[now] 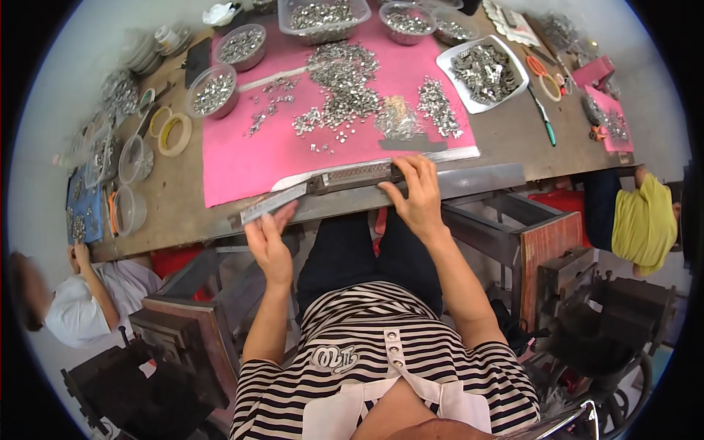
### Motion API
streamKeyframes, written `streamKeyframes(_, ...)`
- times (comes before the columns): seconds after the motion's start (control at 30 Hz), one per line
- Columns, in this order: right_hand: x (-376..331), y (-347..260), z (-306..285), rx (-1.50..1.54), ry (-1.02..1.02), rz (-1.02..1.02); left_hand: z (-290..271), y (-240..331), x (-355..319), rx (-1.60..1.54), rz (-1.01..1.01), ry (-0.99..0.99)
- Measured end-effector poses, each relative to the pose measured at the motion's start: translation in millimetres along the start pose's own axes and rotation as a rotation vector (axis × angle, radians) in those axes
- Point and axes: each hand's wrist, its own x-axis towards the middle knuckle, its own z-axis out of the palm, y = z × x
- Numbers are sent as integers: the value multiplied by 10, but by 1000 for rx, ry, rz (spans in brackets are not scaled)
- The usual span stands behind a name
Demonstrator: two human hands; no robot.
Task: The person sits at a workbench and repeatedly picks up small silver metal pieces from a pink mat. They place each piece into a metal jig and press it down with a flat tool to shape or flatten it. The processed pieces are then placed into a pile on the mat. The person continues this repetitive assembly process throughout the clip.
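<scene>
At the front edge of the table, my left hand (270, 246) pinches a flat silver-grey strip (273, 203) with faint markings, tilted up toward the right. To its right lies a long dark metal bar (356, 176) with a row of small slots or parts along its top. My right hand (418, 194) grips that bar's right end, thumb on the near side and fingers over the far side. The strip's right end meets or overlaps the bar's left end; I cannot tell if they touch. Beyond them, a pink mat (242, 165) carries heaps of small metal pieces (341, 84).
Tubs of metal parts (213, 92) line the mat's far and left sides. A white tray of dark metal pieces (484, 73) sits at right, beside a green-handled brush (548, 132) and orange scissors (537, 67). Tape rolls (174, 135) lie left. Co-workers sit at both sides.
</scene>
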Motion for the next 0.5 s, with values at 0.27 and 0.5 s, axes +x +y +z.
streamKeyframes(0.27,-6,24,-11,-26,-21,-3,348,40,163,702,576,-245)
streamKeyframes(0.5,271,108,-208,-122,-156,-201,493,-181,431,951,633,-263)
